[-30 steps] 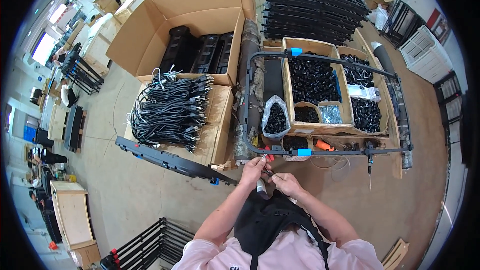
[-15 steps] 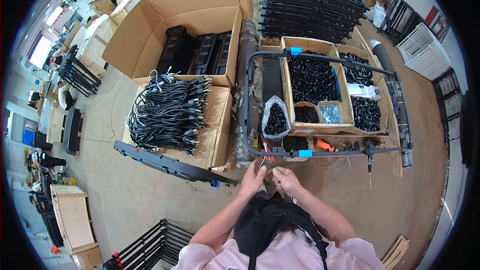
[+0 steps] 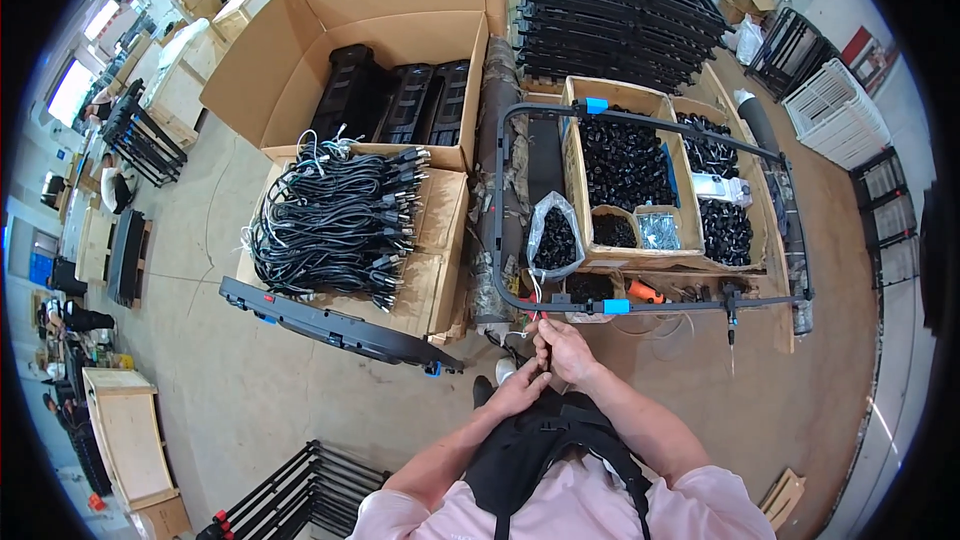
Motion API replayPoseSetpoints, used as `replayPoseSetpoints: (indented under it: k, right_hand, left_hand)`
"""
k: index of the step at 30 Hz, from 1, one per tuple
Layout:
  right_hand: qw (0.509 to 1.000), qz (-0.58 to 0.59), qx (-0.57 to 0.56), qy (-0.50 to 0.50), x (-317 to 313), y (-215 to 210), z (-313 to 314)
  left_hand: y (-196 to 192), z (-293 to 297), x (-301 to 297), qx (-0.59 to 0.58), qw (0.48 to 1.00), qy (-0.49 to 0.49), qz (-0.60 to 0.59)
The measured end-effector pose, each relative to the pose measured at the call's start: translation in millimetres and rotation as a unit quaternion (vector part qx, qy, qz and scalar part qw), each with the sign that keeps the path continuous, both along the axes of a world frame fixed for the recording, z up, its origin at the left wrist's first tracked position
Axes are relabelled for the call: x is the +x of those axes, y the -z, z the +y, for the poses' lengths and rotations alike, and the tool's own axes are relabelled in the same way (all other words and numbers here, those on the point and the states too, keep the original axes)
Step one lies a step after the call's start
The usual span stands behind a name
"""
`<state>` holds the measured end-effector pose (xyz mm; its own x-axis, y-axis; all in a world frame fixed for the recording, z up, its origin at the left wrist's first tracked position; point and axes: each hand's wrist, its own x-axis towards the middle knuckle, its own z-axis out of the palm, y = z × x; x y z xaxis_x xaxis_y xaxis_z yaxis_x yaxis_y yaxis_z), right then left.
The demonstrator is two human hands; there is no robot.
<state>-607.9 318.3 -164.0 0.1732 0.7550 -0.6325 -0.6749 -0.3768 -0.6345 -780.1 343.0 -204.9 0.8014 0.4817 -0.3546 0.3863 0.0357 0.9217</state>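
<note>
Thin white and red strands that look like wires hang at the lower left corner of a black tubular frame. My right hand is closed, and the strands run down to its fingertips. Just below and to the left, my left hand is also closed, its fingers against those of the right. What lies between the left fingers is too small to make out. The frame has blue pieces on its bars and rests over a wooden parts box. A clear bag of small black parts stands just ahead of my hands.
Bundled black cables lie on a carton at left, behind a long black bar. An open cardboard box holds black parts. An orange-handled tool lies under the frame. Black frames are stacked at the back. People work far left.
My left hand has dropped down and toward me, away from the strands. My right hand has moved up to them. The red piece is now largely covered. The whole view has shifted slightly.
</note>
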Motion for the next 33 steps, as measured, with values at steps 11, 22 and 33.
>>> replayPoseSetpoints:
  k: [11, 22, 33]
  right_hand:
    - [0.696, -0.665, -0.081, -0.26, 74.2, -79.0, 73.3]
    - [0.869, -0.337, -0.017, -0.362, 98.0, -13.0, 109.0]
    - [0.979, -0.188, 0.034, 0.067, 117.8, 4.4, 136.3]
  left_hand:
    - [0.7, -1.2, -21.5, -0.027, 0.995, -0.075, -0.052]
    - [15.8, -11.1, -40.1, -0.376, 0.884, -0.272, -0.054]
    - [-21.8, 6.6, 23.4, -0.111, 0.968, -0.218, 0.047]
